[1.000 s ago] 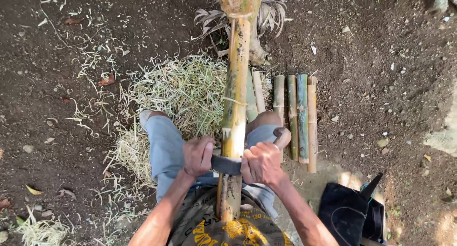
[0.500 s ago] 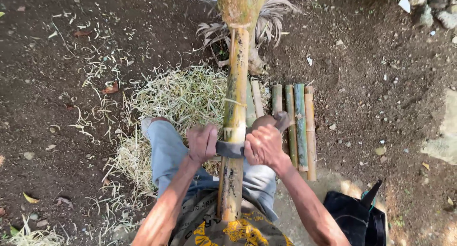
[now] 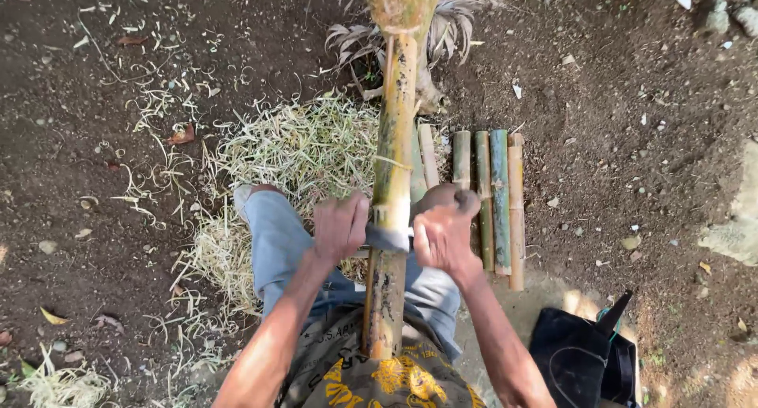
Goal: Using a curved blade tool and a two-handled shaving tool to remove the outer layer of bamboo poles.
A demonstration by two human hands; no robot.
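Observation:
A thick bamboo pole (image 3: 393, 171) runs from my lap away to a leafy base at the top. A metal scraping blade (image 3: 387, 237) lies across the pole. My left hand (image 3: 339, 225) grips the blade's left end, and my right hand (image 3: 442, 233) grips its right end. Both hands sit about level, pressed close to either side of the pole. My legs in blue jeans (image 3: 276, 242) stretch out under the pole.
A heap of pale bamboo shavings (image 3: 300, 151) covers the dirt left of the pole. Several cut bamboo pieces (image 3: 493, 199) lie side by side to the right. A black bag (image 3: 584, 357) sits at the lower right, a stone (image 3: 734, 226) at the right edge.
Both hands and the blade have slid away from my body along the pole, toward its far end. The camera has tilted slightly.

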